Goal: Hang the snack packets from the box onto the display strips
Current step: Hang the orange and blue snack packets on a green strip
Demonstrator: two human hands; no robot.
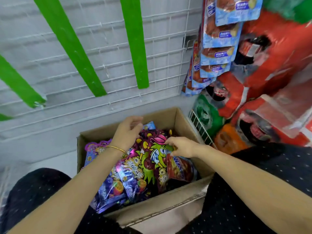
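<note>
An open cardboard box (184, 125) stands on the floor between my knees, full of shiny snack packets. On top lies a purple packet with a green cartoon figure (148, 159); a red packet (180, 168) leans at the box's right side. My left hand (128, 132), with a gold bangle on the wrist, hovers over the packets with fingers loosely curled and holds nothing. My right hand (182, 146) pinches the top edge of the red packet beside the green figure. Bare green display strips (135, 43) hang on the white wire grid behind the box.
A strip of blue snack packets (219, 53) hangs at the right of the wire grid (168, 53). Large red, green and orange bags (273, 81) are stacked in a wire rack to the right. My dark dotted trouser legs flank the box.
</note>
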